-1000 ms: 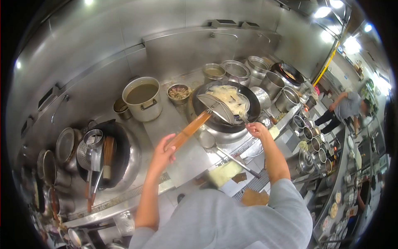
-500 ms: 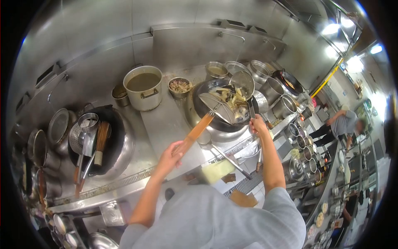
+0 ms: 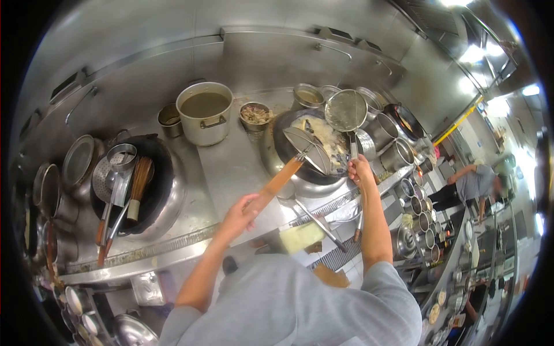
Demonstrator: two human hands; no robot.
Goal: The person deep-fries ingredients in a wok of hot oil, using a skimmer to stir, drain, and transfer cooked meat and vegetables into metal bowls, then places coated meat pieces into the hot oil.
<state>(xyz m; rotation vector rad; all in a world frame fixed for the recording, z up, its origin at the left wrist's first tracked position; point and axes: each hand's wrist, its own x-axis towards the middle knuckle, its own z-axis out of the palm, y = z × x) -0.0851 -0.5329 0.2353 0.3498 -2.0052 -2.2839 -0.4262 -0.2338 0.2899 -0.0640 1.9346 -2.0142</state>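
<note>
My left hand (image 3: 239, 217) is wrapped round the wooden handle (image 3: 278, 181) of a wire skimmer (image 3: 309, 149), whose head rests in or just over the wok (image 3: 278, 134). My right hand (image 3: 360, 168) grips the metal handle of a round fine-mesh strainer (image 3: 346, 109), held above the wok's far right rim. I see nothing heaped in the strainer. Pale, bubbling liquid (image 3: 330, 134) with a few dark pieces fills the wok; the skimmer hides part of it.
A large stockpot (image 3: 204, 113) and a bowl of chopped food (image 3: 255, 114) stand left of the wok. A second wok (image 3: 164, 193) at left holds ladles and a bamboo brush (image 3: 138, 187). Several pots line the right side. Another person (image 3: 473, 183) stands farther right.
The strainer in my right hand has risen and turned away from the wok's contents. The heaped pieces seen before no longer show; bubbling liquid does. My left hand has barely moved.
</note>
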